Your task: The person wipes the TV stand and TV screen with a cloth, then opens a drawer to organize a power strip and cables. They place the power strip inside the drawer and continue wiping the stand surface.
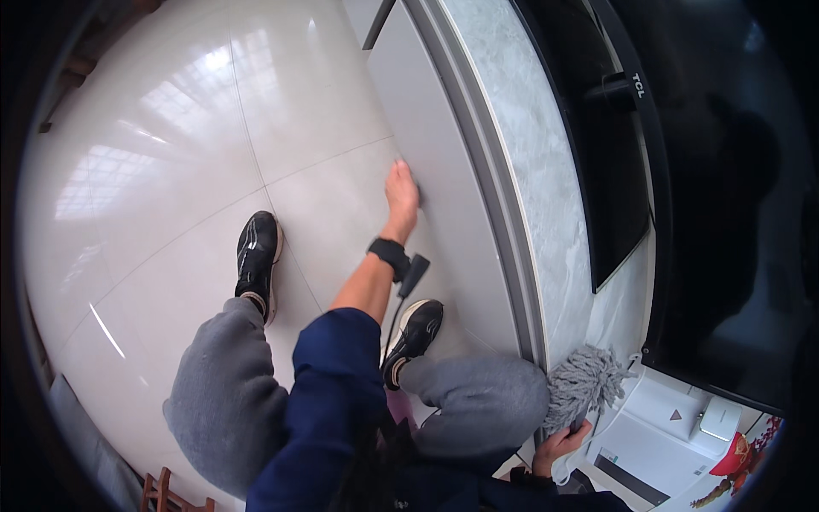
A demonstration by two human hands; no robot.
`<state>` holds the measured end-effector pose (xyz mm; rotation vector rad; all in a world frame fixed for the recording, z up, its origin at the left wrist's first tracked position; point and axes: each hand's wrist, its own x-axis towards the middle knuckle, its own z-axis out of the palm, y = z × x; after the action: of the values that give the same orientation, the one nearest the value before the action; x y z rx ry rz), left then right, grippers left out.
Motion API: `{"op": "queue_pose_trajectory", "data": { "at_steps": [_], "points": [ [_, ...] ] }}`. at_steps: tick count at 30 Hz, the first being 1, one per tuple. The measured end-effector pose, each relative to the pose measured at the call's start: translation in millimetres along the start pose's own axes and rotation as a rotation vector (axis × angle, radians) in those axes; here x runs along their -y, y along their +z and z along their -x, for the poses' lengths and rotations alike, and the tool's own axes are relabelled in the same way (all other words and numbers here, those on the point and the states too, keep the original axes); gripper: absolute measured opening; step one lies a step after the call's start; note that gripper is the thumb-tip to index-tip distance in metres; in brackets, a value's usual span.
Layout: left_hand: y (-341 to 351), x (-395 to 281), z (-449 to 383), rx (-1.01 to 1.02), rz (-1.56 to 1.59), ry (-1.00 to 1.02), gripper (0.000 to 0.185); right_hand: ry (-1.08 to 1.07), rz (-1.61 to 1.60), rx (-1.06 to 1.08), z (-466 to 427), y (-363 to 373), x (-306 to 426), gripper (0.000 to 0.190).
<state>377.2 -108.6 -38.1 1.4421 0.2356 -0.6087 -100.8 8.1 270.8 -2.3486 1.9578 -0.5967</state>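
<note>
My left hand (402, 195), with a black strap (388, 253) and a cabled black piece at the wrist, reaches to the grey front panel (435, 147) of a low cabinet. It is seen edge-on, so its finger spread and any contact with the panel cannot be told. At the lower right, my right hand (563, 446) grips the handle of a grey duster (583, 389) with thick yarn-like strands. The duster head rests by the near end of the marble-patterned cabinet top (521, 109), beside my right knee (489, 403).
A TCL television (716, 211) stands along the cabinet top. Beyond the duster are a white appliance (646, 435), a small white box (720, 419) and a red decoration (731, 456). Wooden furniture legs (167, 493) show at lower left. Glossy tiles (160, 192) cover the floor.
</note>
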Motion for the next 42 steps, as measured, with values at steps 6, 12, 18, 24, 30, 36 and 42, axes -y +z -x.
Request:
{"op": "queue_pose_trajectory", "data": {
  "at_steps": [6, 12, 18, 24, 30, 36, 42],
  "points": [
    [-19.9, 62.0, 131.3, 0.158, -0.13, -0.13, 0.045, -0.046, -0.11, -0.096, -6.0, 8.5, 10.7, 0.018],
    [-59.7, 83.1, 190.9, 0.882, -0.617, -0.108, 0.043, -0.097, -0.089, -0.16, -8.0, 12.6, 15.1, 0.015],
    [-74.8, -25.5, 184.5, 0.853, -0.219, -0.512, 0.032, -0.209, -0.02, -0.266, -10.8, 12.6, 17.7, 0.015],
    [-79.0, -119.7, 168.0, 0.574, 0.112, -0.169, 0.029, -0.168, -0.036, -0.24, -8.4, 6.8, 23.9, 0.017],
    [-39.7, -165.0, 210.7, 0.341, -0.474, 0.111, 0.043, -0.191, -0.029, -0.262, -8.5, 6.7, 22.0, 0.019],
    [-38.8, -177.3, 218.1, 0.31, -0.553, 0.151, 0.049, -0.216, -0.003, -0.258, -9.8, 7.7, 20.9, 0.021],
    [-38.1, -167.4, 204.7, 0.451, -0.344, 0.059, 0.041, -0.223, -0.009, -0.258, -9.7, 5.2, 24.2, 0.021]
  ]
}}
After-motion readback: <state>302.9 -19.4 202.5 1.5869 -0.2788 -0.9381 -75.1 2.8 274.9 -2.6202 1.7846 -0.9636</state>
